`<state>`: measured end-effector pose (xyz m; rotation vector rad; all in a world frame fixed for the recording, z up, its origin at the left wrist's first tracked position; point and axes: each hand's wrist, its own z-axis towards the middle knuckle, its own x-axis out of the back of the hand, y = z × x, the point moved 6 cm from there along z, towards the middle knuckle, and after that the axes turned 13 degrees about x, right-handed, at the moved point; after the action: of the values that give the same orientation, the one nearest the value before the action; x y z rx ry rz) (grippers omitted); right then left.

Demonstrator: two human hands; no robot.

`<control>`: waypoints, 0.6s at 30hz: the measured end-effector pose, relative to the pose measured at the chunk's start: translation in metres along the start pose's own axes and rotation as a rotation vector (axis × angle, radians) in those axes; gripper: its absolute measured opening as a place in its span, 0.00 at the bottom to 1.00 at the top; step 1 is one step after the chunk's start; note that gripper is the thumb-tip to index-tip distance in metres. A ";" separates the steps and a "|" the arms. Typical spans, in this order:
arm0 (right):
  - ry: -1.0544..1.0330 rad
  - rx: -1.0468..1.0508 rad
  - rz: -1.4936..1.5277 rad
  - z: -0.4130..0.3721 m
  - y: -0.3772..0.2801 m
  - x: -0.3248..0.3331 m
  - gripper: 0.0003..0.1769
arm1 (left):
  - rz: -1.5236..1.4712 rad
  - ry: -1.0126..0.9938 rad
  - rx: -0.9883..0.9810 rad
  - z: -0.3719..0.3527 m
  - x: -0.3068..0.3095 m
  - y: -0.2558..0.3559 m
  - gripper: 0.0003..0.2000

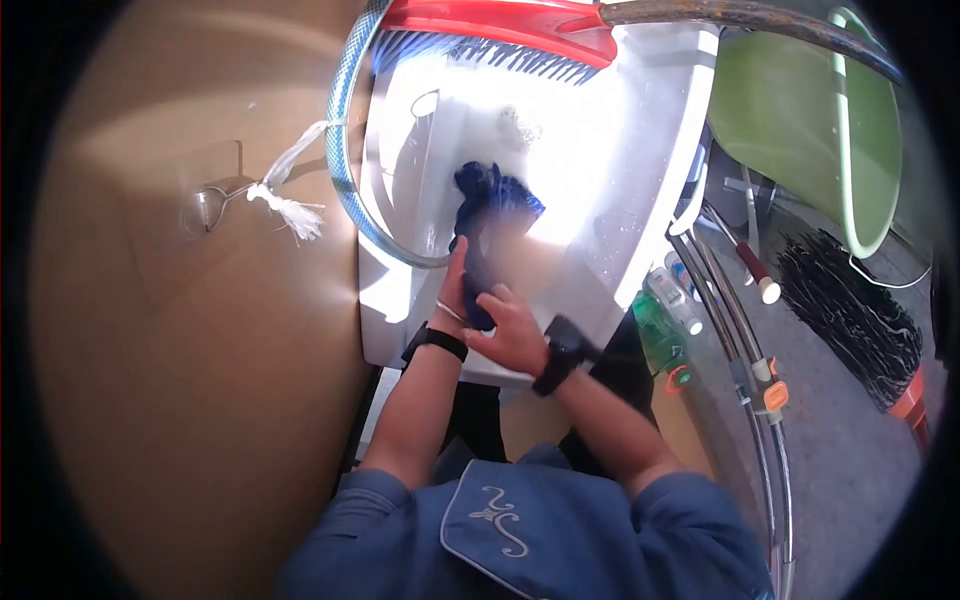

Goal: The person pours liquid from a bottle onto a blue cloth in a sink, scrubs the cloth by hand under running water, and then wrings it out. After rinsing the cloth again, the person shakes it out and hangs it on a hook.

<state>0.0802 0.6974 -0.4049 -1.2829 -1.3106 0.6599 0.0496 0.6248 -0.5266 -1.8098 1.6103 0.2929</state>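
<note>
A dark blue wet-looking cloth (497,195) hangs bunched up over the white basin (640,170). My left hand (455,285) is at the cloth's left side near the basin's front edge, its fingers pointing up along it; the cloth covers part of the palm side. Just to the right, my right hand (513,330) is beside the lower end of the cloth, with the thumb and some fingers spread apart. A black band is on the left wrist and a dark watch on the right wrist. Glare hides part of the basin floor.
A red broom head (500,25) with dark bristles lies across the basin's far side. A blue hose (343,130) curves down the left. At right are a green dustpan (800,110), a black-bristled broom (850,310), metal poles (745,360) and bottles (660,325). White string hangs at left.
</note>
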 end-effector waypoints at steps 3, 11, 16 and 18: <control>0.112 -0.116 -0.054 0.004 0.037 -0.023 0.14 | 0.014 -0.052 -0.094 0.013 0.027 -0.017 0.19; 0.181 -0.028 0.334 0.015 0.169 -0.044 0.28 | 0.487 0.216 -0.284 -0.008 0.008 -0.012 0.25; -0.030 -0.025 0.218 0.004 0.083 -0.007 0.22 | 0.299 0.512 0.049 -0.029 0.021 -0.009 0.35; -0.075 -0.042 0.429 -0.017 0.022 0.002 0.19 | 0.195 0.248 0.061 -0.022 0.021 -0.007 0.33</control>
<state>0.1034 0.7001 -0.4210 -1.6058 -1.1191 0.9902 0.0544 0.5951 -0.5203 -1.6978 1.9515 0.1074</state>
